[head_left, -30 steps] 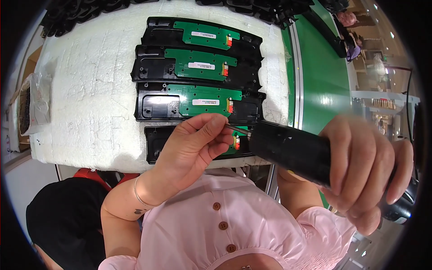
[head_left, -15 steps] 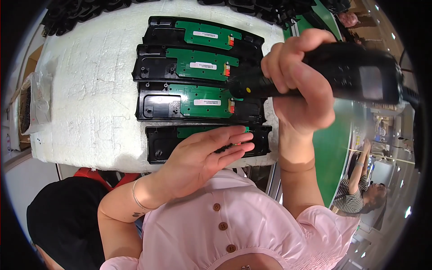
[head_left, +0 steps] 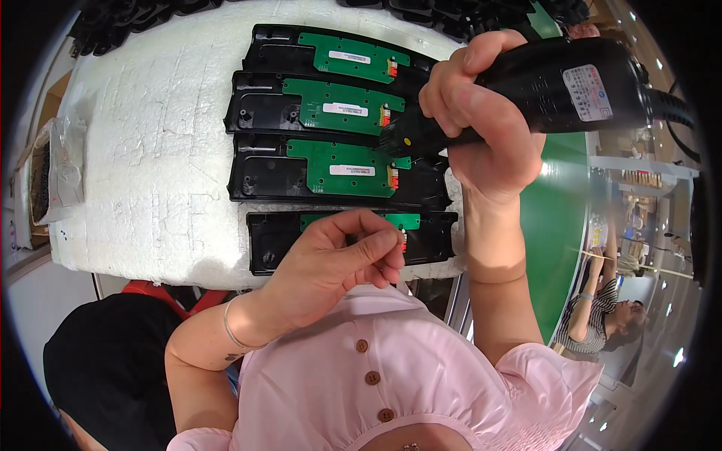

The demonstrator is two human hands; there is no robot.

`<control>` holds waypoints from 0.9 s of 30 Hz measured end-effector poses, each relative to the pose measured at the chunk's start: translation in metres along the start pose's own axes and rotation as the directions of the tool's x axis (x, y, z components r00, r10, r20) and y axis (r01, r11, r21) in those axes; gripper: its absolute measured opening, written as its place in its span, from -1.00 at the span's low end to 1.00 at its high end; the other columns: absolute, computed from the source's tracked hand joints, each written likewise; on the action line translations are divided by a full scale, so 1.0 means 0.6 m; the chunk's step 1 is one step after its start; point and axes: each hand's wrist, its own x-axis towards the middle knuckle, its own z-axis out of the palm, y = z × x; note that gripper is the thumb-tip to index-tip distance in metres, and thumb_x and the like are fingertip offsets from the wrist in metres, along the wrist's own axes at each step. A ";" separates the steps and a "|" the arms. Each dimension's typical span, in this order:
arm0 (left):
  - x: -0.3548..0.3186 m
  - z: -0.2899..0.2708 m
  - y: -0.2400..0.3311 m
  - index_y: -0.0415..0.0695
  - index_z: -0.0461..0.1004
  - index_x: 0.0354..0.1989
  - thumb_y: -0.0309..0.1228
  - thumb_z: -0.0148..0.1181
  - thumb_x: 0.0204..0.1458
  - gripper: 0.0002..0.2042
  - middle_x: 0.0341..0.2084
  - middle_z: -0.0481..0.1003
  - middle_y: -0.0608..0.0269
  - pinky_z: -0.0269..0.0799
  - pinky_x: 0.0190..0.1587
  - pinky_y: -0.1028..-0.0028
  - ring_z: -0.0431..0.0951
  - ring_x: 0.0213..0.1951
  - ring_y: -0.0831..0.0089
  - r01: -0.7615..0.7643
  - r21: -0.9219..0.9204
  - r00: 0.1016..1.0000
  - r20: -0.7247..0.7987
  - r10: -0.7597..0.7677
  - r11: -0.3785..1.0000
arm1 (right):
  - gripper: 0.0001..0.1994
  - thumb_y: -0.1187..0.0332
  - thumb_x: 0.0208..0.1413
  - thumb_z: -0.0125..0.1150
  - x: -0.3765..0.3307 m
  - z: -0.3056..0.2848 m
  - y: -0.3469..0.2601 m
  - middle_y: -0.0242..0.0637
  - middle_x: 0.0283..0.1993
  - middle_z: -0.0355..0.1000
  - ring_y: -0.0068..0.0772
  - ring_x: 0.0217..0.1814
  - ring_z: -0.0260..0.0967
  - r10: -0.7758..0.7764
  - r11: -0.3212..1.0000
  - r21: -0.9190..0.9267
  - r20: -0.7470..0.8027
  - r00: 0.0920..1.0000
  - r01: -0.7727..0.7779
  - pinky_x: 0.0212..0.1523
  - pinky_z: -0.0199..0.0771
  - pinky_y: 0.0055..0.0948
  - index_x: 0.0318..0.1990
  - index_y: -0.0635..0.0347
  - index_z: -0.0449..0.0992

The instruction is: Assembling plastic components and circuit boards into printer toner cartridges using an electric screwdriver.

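Right fingers [head_left: 492, 109] clamped round black driver [head_left: 534, 86], left fingers [head_left: 378, 244] together; green boards [head_left: 346, 156] inside black housings [head_left: 259, 174]

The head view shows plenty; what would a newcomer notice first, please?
The black corded power tool in the right hand, spanning the upper right, stands out first. Then come four black panels with green circuit boards, rowed mid-picture on a white surface. Below, the curled left hand partly hides the nearest.

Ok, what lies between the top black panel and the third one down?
The second black panel with its green circuit board, as the head view shows; the right hand and power tool partly cover it.
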 end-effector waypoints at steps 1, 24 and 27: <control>-0.001 0.001 0.000 -0.22 0.35 -0.23 -0.43 -0.05 0.13 -0.87 -0.37 0.47 0.10 0.47 -0.27 0.57 0.53 -0.29 0.41 0.000 0.000 1.000 0.001 0.000 1.000 | -0.81 0.46 -0.22 -0.06 0.001 0.001 -0.001 -0.41 -0.68 0.09 -0.58 -0.68 0.00 -0.001 1.000 0.006 0.010 1.000 0.001 -0.53 0.14 -0.49 -0.35 0.24 0.22; 0.005 0.009 -0.006 -0.17 0.43 -0.24 -0.37 0.05 0.07 -0.83 -0.40 0.48 0.28 0.44 -0.31 0.66 0.49 -0.38 0.58 -0.070 -0.256 0.992 -0.121 0.039 0.964 | -0.70 0.54 -0.34 0.34 -0.066 -0.020 -0.158 -0.56 -0.69 0.35 -0.75 -0.68 0.31 -0.084 0.964 0.264 0.344 0.935 -0.011 -0.53 0.42 -0.76 -0.46 0.05 0.31; 0.009 0.011 -0.013 -0.17 0.44 -0.26 -0.32 0.03 0.09 -0.81 -0.43 0.49 0.30 0.44 -0.35 0.66 0.49 -0.42 0.59 -0.054 -0.307 0.992 -0.121 0.018 0.950 | -0.71 0.53 -0.31 0.35 -0.080 -0.020 -0.147 -0.56 -0.68 0.35 -0.75 -0.66 0.32 -0.108 0.962 0.273 0.286 0.952 0.027 -0.52 0.43 -0.78 -0.46 0.05 0.32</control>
